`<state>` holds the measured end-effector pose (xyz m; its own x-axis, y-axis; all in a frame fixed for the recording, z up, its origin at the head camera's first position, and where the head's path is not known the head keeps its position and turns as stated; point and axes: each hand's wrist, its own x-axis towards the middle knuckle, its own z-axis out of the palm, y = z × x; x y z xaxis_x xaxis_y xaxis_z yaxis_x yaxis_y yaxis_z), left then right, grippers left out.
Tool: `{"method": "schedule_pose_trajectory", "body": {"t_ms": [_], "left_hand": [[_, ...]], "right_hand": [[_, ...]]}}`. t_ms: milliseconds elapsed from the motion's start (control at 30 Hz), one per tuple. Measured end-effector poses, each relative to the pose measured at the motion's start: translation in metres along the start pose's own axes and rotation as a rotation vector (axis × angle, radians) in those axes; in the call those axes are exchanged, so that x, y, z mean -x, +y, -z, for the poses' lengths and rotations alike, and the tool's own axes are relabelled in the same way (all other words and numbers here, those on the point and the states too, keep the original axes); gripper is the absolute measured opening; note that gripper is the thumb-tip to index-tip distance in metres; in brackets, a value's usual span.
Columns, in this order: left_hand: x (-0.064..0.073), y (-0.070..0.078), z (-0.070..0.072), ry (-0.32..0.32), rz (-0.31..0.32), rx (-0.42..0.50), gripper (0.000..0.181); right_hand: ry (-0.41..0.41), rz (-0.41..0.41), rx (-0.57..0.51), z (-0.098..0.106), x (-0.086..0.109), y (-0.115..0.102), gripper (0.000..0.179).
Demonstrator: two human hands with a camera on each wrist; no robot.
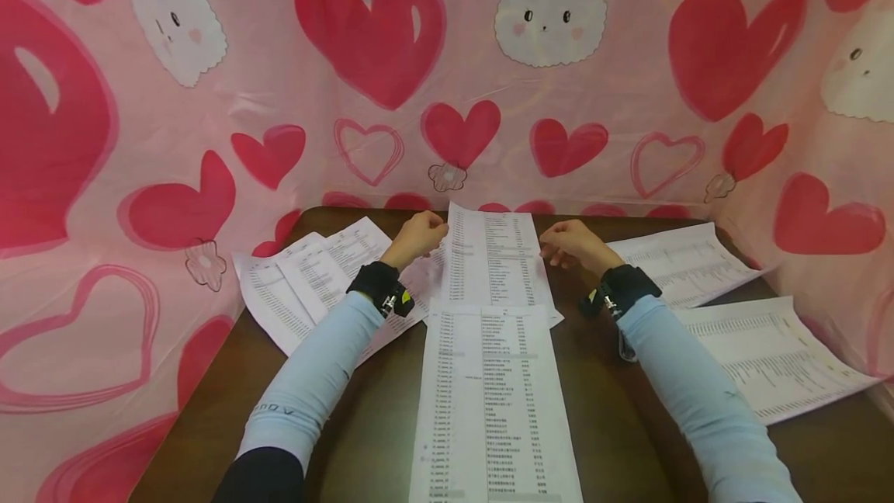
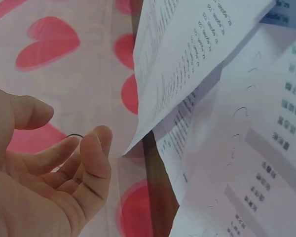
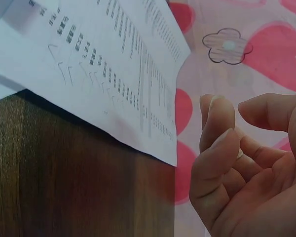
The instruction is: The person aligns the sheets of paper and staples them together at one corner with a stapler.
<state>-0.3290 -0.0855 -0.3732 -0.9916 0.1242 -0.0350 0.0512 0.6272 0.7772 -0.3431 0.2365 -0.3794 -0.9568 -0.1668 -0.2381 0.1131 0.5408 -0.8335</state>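
A printed sheet [image 1: 489,254] with rows of text lies at the back middle of the table, its far end lifting toward the curtain. My left hand [image 1: 419,237] is beside its left edge, fingers loosely bent with nothing between them in the left wrist view. At the sheet's right edge is my right hand [image 1: 576,245]; in the right wrist view its thumb and fingers [image 3: 214,163] are apart and hold nothing. A second printed sheet [image 1: 492,402] lies nearer me and overlaps the first one's lower end. Grey bands mark some rows on both.
Several overlapping printed sheets [image 1: 307,274] lie at the left under my left forearm. Two more stand at the right: a far sheet [image 1: 687,262] and a near sheet [image 1: 775,355] reaching past the table edge. A pink heart-patterned curtain [image 1: 601,99] encloses the brown table [image 1: 370,441].
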Motion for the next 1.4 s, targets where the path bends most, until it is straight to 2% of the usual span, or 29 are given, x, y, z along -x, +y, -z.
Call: {"method": "schedule_pose_trajectory", "body": {"t_ms": [233, 400, 600, 767, 1100, 1200, 1400], "left_hand": [[-0.006, -0.003, -0.001, 0.002, 0.029, -0.036, 0.043], [-0.010, -0.010, -0.001, -0.006, 0.056, -0.030, 0.040], [-0.015, -0.016, -0.009, -0.030, 0.094, -0.025, 0.036], [-0.016, -0.015, -0.016, -0.045, 0.113, -0.048, 0.037], [-0.019, -0.023, -0.021, -0.057, 0.146, -0.045, 0.033], [-0.022, -0.026, -0.022, -0.058, 0.149, -0.040, 0.031], [-0.031, -0.030, -0.028, -0.053, 0.202, -0.063, 0.024]], "right_hand": [[0.002, -0.004, 0.020, 0.000, -0.006, 0.001, 0.037], [-0.008, -0.018, 0.058, -0.002, -0.011, 0.004, 0.039], [-0.013, -0.044, 0.094, -0.003, -0.015, 0.008, 0.039], [-0.029, -0.053, 0.104, -0.002, -0.016, 0.011, 0.039], [-0.030, -0.110, 0.107, -0.006, -0.023, 0.015, 0.038], [-0.030, -0.120, 0.120, -0.006, -0.025, 0.018, 0.038], [-0.026, -0.133, 0.125, -0.007, -0.027, 0.020, 0.038]]}}
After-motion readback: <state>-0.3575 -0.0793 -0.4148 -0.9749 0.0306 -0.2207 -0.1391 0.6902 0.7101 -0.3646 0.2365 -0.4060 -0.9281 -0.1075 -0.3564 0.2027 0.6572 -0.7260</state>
